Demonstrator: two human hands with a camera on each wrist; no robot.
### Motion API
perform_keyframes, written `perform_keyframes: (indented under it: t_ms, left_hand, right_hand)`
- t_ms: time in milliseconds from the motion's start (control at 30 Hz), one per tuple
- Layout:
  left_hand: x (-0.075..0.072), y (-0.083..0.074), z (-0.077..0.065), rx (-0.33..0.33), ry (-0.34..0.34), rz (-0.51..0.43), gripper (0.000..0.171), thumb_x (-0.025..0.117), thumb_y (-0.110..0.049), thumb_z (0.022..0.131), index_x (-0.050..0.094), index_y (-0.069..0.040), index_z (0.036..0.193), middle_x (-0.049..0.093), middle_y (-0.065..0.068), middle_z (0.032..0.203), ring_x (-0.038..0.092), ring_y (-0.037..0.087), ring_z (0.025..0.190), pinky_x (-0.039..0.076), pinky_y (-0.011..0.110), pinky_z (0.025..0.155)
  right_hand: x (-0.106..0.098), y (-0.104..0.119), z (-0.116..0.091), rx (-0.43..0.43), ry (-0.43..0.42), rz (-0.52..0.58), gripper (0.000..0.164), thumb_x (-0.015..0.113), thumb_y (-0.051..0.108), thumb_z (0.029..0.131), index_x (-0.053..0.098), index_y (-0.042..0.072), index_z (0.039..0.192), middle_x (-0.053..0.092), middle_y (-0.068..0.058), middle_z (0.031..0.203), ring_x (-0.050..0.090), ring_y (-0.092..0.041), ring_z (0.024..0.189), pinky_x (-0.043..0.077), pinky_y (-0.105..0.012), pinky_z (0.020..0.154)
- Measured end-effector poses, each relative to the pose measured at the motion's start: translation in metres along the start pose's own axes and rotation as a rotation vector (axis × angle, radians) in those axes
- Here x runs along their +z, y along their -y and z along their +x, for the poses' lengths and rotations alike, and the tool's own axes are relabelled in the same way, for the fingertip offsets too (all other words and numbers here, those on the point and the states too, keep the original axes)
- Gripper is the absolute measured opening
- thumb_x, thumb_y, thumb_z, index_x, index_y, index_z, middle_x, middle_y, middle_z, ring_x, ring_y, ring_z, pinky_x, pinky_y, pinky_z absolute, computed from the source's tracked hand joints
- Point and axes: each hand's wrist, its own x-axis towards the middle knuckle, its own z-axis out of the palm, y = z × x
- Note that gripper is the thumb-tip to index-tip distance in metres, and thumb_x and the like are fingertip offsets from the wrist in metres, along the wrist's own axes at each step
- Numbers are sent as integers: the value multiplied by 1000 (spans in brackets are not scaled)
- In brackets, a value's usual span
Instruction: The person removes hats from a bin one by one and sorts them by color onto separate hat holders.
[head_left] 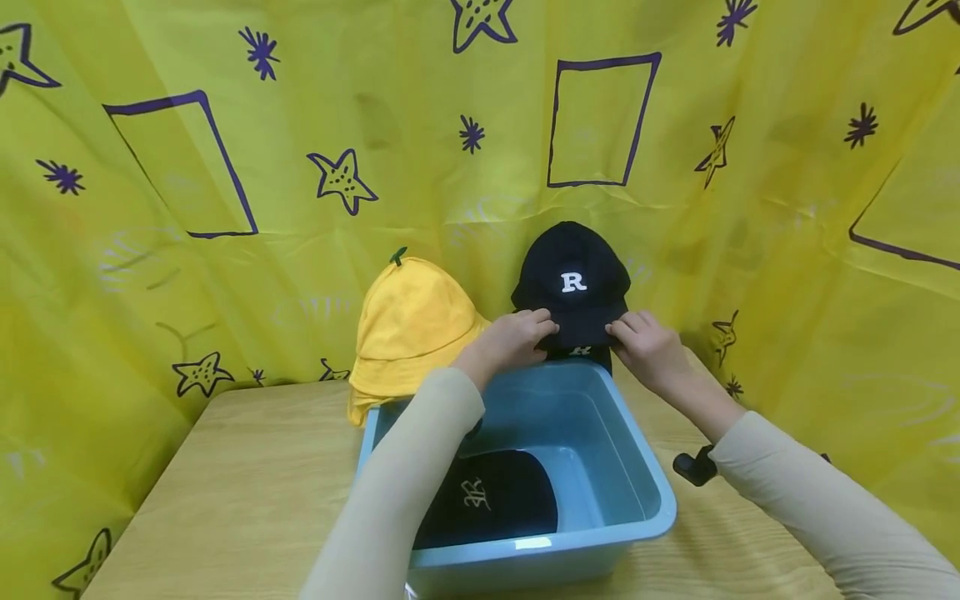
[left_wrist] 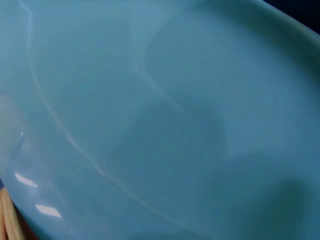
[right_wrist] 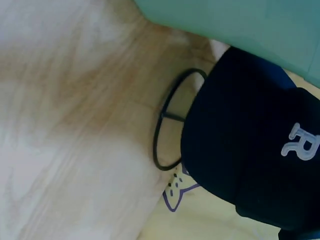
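Both hands hold the brim of a black cap with a white R [head_left: 573, 250] at the back of the table. My left hand [head_left: 513, 337] pinches the brim's left side; my right hand [head_left: 651, 350] pinches its right side. Directly under that brim, another dark cap with an R [head_left: 581, 351] shows only in part. In the right wrist view, a black R cap [right_wrist: 215, 130] sits over a thin black ring stand [right_wrist: 159, 132]; which of the two it is I cannot tell. Neither hand's fingers show clearly in the wrist views.
A blue basin [head_left: 651, 492] stands in front, below my forearms, and its inner wall [left_wrist: 150, 125] fills the left wrist view. Inside lies a black cap with stitched letters [head_left: 517, 496]. At left, a yellow hat with a green sprout [head_left: 412, 317] stands by a yellow patterned curtain [head_left: 405, 108].
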Motion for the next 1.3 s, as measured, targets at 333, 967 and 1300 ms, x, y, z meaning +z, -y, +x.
perform_keyframes:
  t_ms: [333,967,1300]
  left_hand:
    - [-10,-4,9,-155,307,-174,35,68,-17,88,64,-8,122,62,6,109,59,17,94,49,20,87]
    - [-50,-17,-1,-206,516,-193,50,59,-31,92,50,-15,138,53,1,139,49,14,127,39,27,105]
    - [-88,-29,-26,-264,503,-170,76,55,-59,87,30,-23,150,45,-1,146,51,13,124,47,29,95]
  right_hand:
    - [-7,6,-10,-1,168,83,36,83,-9,57,58,2,81,54,-10,74,52,-23,63,49,-33,53]
    - [-61,7,28,10,812,64,44,81,11,71,61,7,110,69,-6,99,64,-15,73,53,-26,55]
    - [-81,14,68,151,931,168,49,78,20,77,60,6,119,66,-12,113,66,-23,87,56,-38,70]
